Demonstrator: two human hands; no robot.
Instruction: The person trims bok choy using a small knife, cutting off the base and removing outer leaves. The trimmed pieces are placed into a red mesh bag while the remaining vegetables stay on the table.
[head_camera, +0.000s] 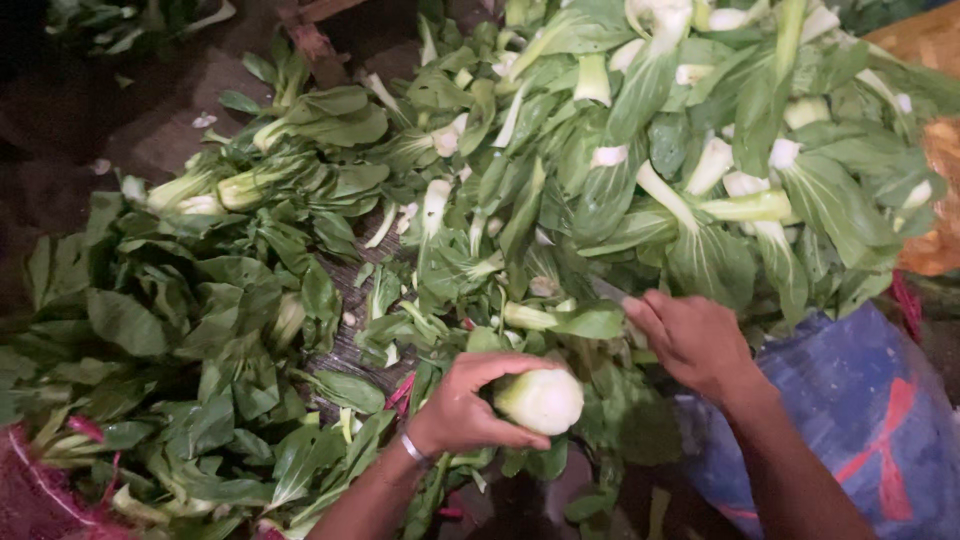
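Large heap of bok choy (640, 150) across far and right of scene: broad dark-green leaves, pale white-green stalks, cut ends showing. Second heap of bok choy (190, 330) at left, leaves mostly face up, a few whole heads at its far edge. Dark wet ground (110, 110) visible far left, with scattered leaf scraps. Blue plastic sack with red marks (860, 410) at near right, partly under the right forearm. Red mesh bag (40, 500) at near left corner. Left hand (465, 405) at near centre, fingers curled closed around a bok choy head (540, 400), pale bulbous base pointing right and toward camera, leaves hidden behind the palm. Right hand (695, 340) just right of it, fingers closed around a handle, mostly hidden; grip itself hard to see. Knife blade (608, 291) protruding far-left from the right hand, thin, grey, lying over loose leaves. Metal bangle (414, 450) on left wrist.
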